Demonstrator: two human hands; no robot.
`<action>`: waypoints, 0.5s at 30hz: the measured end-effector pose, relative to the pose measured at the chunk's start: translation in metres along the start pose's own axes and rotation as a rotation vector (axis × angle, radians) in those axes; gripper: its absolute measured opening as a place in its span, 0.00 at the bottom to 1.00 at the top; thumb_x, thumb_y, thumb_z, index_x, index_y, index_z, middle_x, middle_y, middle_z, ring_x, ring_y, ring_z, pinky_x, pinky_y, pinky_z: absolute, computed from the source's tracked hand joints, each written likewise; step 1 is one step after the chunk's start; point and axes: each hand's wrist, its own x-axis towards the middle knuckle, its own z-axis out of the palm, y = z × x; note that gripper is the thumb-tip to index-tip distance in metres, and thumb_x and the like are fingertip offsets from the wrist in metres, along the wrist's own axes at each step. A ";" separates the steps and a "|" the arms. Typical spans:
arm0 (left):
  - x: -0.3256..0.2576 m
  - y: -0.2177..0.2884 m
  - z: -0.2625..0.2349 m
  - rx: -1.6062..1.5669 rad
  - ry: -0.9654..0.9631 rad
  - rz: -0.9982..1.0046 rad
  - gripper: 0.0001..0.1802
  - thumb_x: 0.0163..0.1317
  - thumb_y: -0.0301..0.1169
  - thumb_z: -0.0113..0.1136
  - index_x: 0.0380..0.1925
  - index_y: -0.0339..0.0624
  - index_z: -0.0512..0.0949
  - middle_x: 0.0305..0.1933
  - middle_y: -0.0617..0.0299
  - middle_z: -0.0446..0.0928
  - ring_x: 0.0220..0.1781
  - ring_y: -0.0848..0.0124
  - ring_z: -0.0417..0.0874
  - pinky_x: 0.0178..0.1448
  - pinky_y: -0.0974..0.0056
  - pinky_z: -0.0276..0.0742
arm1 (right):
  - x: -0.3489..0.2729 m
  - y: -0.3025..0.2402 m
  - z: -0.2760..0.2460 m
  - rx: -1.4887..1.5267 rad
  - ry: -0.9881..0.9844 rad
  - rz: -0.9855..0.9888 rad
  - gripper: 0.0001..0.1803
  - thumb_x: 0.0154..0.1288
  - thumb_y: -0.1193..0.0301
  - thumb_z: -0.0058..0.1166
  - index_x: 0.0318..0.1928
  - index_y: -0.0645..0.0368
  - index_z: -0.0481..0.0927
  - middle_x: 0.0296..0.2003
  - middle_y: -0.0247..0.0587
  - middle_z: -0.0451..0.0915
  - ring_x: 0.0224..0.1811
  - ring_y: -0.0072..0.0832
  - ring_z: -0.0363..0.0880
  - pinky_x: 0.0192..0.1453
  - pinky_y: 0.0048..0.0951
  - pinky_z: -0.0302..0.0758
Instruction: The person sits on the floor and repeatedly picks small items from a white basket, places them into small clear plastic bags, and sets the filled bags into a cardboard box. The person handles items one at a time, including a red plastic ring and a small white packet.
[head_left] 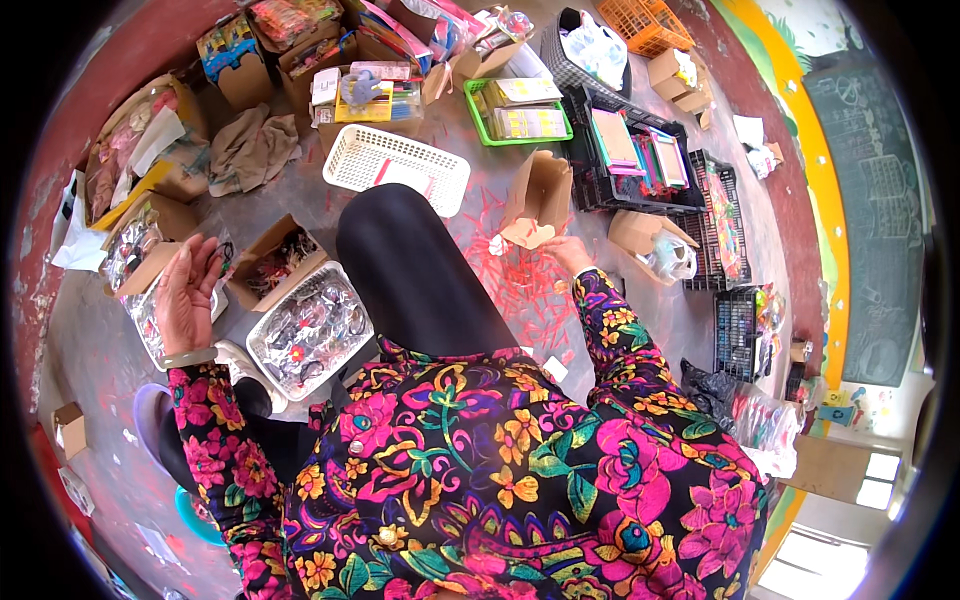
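My left hand (190, 290) is raised at the left, wearing a pale bangle. Its fingers are apart and slightly bent, with nothing visible in them. Beside it stand a cardboard box (290, 285) of small dark items and a white basket (262, 350) of clear-wrapped pieces. My right hand (572, 254) reaches forward, its fingers closed at the near edge of a torn-topped cardboard box (545, 190). The fingertips partly hide where they meet the box. Many thin red strips (520, 300) lie scattered on the floor below it.
An oblong white basket (345, 165) lies ahead, beyond my dark-clad knee (395, 250). Behind are a green basket (472, 95) of packets and a black crate (590, 185) of coloured frames. Cardboard boxes line the left wall, and more crates (735, 330) stand on the right.
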 end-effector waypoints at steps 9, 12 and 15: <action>0.000 0.000 -0.001 0.026 -0.001 0.002 0.15 0.64 0.30 0.50 0.46 0.29 0.72 0.48 0.52 0.75 0.53 0.62 0.76 0.55 0.61 0.76 | 0.002 0.021 0.025 -0.490 0.074 0.080 0.07 0.53 0.70 0.56 0.34 0.55 0.83 0.31 0.37 0.82 0.31 0.28 0.80 0.38 0.29 0.74; 0.011 -0.007 0.005 0.014 -0.042 -0.027 0.16 0.64 0.30 0.50 0.46 0.29 0.71 0.48 0.51 0.75 0.53 0.62 0.76 0.55 0.61 0.75 | 0.014 0.083 0.025 0.200 -0.009 0.317 0.10 0.55 0.74 0.52 0.38 0.50 0.82 0.36 0.38 0.81 0.39 0.30 0.79 0.44 0.28 0.74; 0.001 0.001 0.000 0.024 -0.015 -0.011 0.16 0.64 0.30 0.50 0.46 0.29 0.71 0.48 0.51 0.75 0.53 0.62 0.76 0.56 0.61 0.75 | 0.015 0.061 0.021 -0.461 -0.228 0.030 0.17 0.60 0.73 0.47 0.50 0.46 0.77 0.48 0.39 0.76 0.51 0.35 0.74 0.54 0.31 0.71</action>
